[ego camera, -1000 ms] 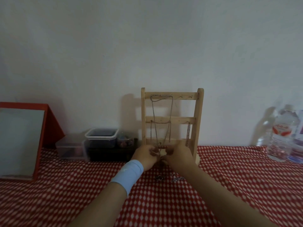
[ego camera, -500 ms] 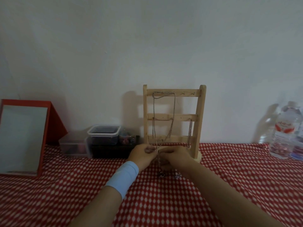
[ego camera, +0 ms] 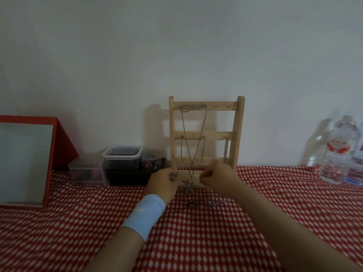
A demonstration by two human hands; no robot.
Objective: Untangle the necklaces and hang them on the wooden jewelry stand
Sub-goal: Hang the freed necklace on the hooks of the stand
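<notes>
The wooden jewelry stand (ego camera: pixel 238 134) rises against the wall at the back of the table. From its top bar hangs a long chain necklace (ego camera: pixel 204 122), and its star pendant (ego camera: pixel 188 186) dangles free just above the base. A second chain (ego camera: pixel 193 138) is draped on the middle bar, and a short chain (ego camera: pixel 226 152) hangs from a hook at the right. My left hand (ego camera: pixel 163 183) and my right hand (ego camera: pixel 218 176) flank the pendant with curled fingers; I see nothing in them. A small ring-like piece (ego camera: pixel 191 203) and a chain piece (ego camera: pixel 217 203) lie on the cloth.
A red-and-white patterned cloth (ego camera: pixel 196 242) covers the table. At the left stands a red-framed mirror (ego camera: pixel 25 161). Clear plastic boxes (ego camera: pixel 121 160) sit left of the stand. Water bottles (ego camera: pixel 337 154) are at the far right.
My hands were together, pinching the long necklace in front of the stand's base. They have moved apart to either side, and the star pendant now hangs free between them.
</notes>
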